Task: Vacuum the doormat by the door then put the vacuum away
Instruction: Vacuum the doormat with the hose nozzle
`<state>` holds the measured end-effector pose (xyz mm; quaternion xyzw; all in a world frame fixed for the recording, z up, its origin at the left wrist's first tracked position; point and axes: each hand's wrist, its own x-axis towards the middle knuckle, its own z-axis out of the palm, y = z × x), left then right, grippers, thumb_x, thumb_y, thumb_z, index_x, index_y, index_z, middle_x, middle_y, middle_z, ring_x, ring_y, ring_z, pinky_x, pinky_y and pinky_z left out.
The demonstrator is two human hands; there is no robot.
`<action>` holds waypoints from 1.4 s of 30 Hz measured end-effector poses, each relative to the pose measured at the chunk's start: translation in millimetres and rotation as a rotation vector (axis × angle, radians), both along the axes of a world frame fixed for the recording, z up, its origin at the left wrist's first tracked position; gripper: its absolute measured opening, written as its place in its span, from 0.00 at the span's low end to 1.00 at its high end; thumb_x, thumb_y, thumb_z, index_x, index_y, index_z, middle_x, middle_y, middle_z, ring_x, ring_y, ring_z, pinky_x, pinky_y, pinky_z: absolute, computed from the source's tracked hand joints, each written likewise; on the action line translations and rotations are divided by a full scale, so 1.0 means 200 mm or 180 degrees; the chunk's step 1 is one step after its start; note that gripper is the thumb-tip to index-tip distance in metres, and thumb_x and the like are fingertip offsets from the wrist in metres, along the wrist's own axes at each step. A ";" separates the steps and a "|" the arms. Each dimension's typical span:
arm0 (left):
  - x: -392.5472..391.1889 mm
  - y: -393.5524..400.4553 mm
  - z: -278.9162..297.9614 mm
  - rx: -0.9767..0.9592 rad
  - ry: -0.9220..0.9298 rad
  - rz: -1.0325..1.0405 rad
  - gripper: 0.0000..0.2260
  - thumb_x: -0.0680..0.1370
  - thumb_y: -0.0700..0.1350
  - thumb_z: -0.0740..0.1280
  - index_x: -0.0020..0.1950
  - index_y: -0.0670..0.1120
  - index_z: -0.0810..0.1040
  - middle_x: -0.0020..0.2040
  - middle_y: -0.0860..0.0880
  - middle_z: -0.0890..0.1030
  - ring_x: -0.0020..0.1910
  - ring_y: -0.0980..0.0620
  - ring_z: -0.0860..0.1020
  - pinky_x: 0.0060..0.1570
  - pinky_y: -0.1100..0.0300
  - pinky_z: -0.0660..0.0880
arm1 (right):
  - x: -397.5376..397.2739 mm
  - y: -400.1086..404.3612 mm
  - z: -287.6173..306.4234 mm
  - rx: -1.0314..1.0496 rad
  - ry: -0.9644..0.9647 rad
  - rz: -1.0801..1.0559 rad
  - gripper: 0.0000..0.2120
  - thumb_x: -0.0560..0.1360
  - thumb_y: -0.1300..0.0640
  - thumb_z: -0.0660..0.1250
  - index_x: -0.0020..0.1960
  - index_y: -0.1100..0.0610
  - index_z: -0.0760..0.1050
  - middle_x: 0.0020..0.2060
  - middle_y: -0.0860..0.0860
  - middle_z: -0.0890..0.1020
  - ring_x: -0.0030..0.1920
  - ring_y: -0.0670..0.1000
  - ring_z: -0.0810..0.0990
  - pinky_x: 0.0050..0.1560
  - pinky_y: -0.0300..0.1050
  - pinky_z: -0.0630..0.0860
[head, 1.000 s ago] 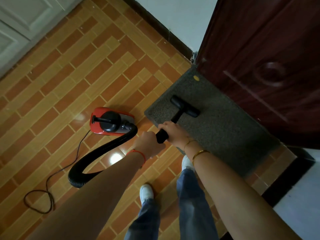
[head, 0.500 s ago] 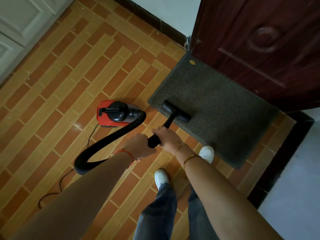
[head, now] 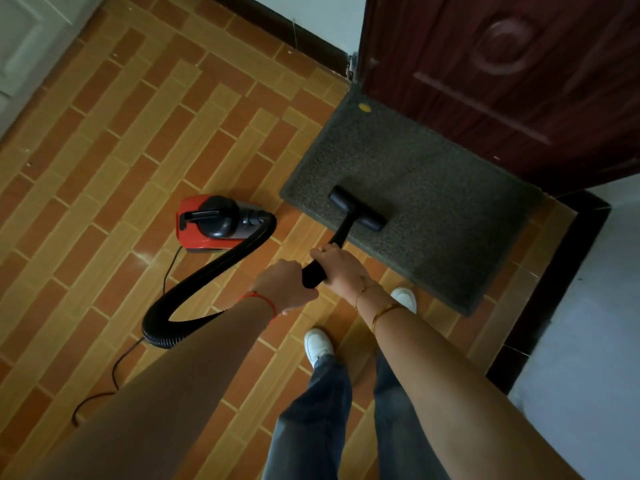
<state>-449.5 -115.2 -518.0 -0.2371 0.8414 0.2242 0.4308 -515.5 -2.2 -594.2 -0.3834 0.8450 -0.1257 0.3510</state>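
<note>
A dark grey doormat (head: 426,188) lies on the tiled floor in front of a dark red door (head: 502,81). The black floor nozzle (head: 358,208) rests on the mat's near left part. From it the black wand (head: 341,233) slants back to my hands. My right hand (head: 341,270) grips the wand higher up, and my left hand (head: 285,284) grips its lower end where the ribbed hose (head: 207,275) joins. That hose loops left and back to the red and black vacuum body (head: 213,223) on the floor left of the mat.
A thin black power cord (head: 114,368) trails from the vacuum toward the lower left. My feet in white shoes (head: 317,344) stand just before the mat. White cabinet doors (head: 24,46) are at the upper left, and a dark threshold strip (head: 554,282) runs along the right.
The nozzle has slid toward me along the mat, from its middle to its near left part. My view has pulled back, so my feet stand off the mat's edge.
</note>
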 end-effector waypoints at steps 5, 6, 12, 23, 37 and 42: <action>-0.22 0.15 -0.04 0.0079 0.0054 0.0015 0.09 0.72 0.49 0.65 0.37 0.45 0.76 0.25 0.50 0.78 0.23 0.53 0.77 0.24 0.63 0.73 | -0.22 0.14 -0.02 0.0117 0.0083 -0.0019 0.07 0.75 0.67 0.63 0.51 0.59 0.71 0.54 0.58 0.76 0.54 0.60 0.76 0.39 0.47 0.70; -0.27 0.18 -0.05 0.0111 0.0070 0.0067 0.09 0.72 0.49 0.65 0.36 0.45 0.76 0.25 0.49 0.78 0.23 0.53 0.78 0.25 0.62 0.75 | -0.28 0.18 -0.03 0.0091 0.0068 -0.0051 0.06 0.75 0.67 0.62 0.51 0.59 0.71 0.53 0.58 0.76 0.54 0.59 0.76 0.39 0.48 0.71; -0.61 0.41 -0.09 0.0223 0.0170 0.0329 0.10 0.72 0.47 0.66 0.34 0.44 0.77 0.25 0.49 0.78 0.23 0.52 0.77 0.28 0.60 0.76 | -0.64 0.39 -0.09 0.0087 0.0104 -0.0018 0.07 0.75 0.67 0.62 0.50 0.57 0.72 0.52 0.56 0.76 0.55 0.58 0.75 0.47 0.52 0.77; -1.28 0.75 -0.12 0.0423 0.0251 0.0609 0.09 0.73 0.46 0.63 0.37 0.43 0.78 0.27 0.48 0.79 0.24 0.53 0.78 0.26 0.63 0.74 | -1.35 0.71 -0.13 0.0286 0.0156 0.0099 0.08 0.74 0.68 0.63 0.51 0.58 0.73 0.53 0.56 0.77 0.57 0.58 0.76 0.51 0.56 0.78; -1.61 0.92 -0.12 0.0677 0.0329 0.0907 0.10 0.74 0.45 0.65 0.35 0.41 0.77 0.26 0.47 0.79 0.21 0.54 0.76 0.24 0.64 0.72 | -1.70 0.87 -0.09 0.0371 0.0109 0.0068 0.06 0.76 0.64 0.62 0.42 0.54 0.70 0.46 0.54 0.80 0.44 0.56 0.81 0.46 0.55 0.80; -1.47 0.93 -0.11 0.0617 0.0358 0.0575 0.09 0.73 0.47 0.66 0.35 0.43 0.76 0.25 0.48 0.79 0.22 0.54 0.78 0.24 0.65 0.72 | -1.54 0.92 -0.07 0.0368 0.0120 0.0017 0.06 0.76 0.62 0.64 0.43 0.53 0.69 0.48 0.53 0.79 0.46 0.54 0.80 0.45 0.51 0.79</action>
